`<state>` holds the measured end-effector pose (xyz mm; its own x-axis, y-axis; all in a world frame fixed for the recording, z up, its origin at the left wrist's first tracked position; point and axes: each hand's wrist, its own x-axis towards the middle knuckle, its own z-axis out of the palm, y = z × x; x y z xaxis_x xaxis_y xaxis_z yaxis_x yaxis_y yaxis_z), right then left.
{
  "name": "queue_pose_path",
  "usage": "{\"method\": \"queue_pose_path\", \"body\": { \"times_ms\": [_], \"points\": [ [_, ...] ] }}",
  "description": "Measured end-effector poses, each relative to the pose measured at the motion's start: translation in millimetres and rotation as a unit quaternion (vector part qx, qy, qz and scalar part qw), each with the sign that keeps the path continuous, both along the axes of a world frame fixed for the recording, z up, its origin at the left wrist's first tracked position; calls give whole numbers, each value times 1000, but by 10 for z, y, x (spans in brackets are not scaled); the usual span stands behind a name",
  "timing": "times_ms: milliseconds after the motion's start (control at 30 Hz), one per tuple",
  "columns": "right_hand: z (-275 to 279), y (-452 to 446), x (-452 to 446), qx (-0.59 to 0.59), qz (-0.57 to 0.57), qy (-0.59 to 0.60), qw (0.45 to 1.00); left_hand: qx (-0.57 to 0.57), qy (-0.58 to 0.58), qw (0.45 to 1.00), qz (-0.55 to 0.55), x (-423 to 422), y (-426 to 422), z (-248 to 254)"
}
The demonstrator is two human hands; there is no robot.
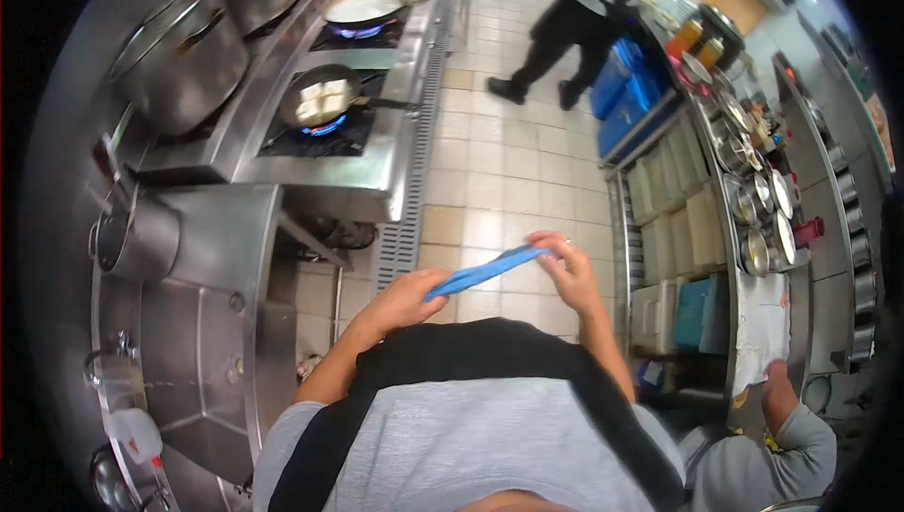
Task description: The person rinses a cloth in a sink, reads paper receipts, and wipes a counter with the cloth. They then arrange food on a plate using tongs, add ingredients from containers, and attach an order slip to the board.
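Fingers (pixel 433 278) of the left hand (pixel 400 303) wrap one end of a blue strip (pixel 485 273) of thin, bunched material; whether it is a cloth or a glove, I cannot tell. The right hand (pixel 571 278) pinches the other end between thumb and fingertips, so the strip spans the gap between both hands, in front of the wearer's black apron (pixel 471 352) and above pale floor tiles (pixel 485 196).

Left of the tiles runs a slotted drain grate (pixel 400 239). Beside it stands a steel stove (pixel 377 173), where a dark pan (pixel 315 72) holding white blocks (pixel 322 102) sits over a blue flame (pixel 325 126). A larger pan (pixel 363 5) with a pale inside is over another flame farther up, and tall pots (pixel 184 69) stand to their left. Nearer, on the left, is a steel sink (pixel 174 324).

On the right, another person's arm (pixel 780 404) touches a white sheet (pixel 761 324) on the counter, near metal bowls (pixel 756 253). Blue bins (pixel 626 112) stand farther up, just beside a person in black trousers (pixel 570 36).
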<state>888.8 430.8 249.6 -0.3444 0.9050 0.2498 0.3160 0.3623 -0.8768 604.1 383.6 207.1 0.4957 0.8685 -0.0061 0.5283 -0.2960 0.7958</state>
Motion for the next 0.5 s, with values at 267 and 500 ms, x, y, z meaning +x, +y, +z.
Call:
{"method": "queue_pose_path", "body": {
  "times_ms": [267, 500],
  "points": [
    [-116, 1258, 457, -72, -46, 126, 988, 121, -50, 991, 21, 604, 1439, 47],
    [328, 2418, 1160, -233, -54, 308, 921, -17, -112, 992, -58, 968, 3111, 478]
  ]
}}
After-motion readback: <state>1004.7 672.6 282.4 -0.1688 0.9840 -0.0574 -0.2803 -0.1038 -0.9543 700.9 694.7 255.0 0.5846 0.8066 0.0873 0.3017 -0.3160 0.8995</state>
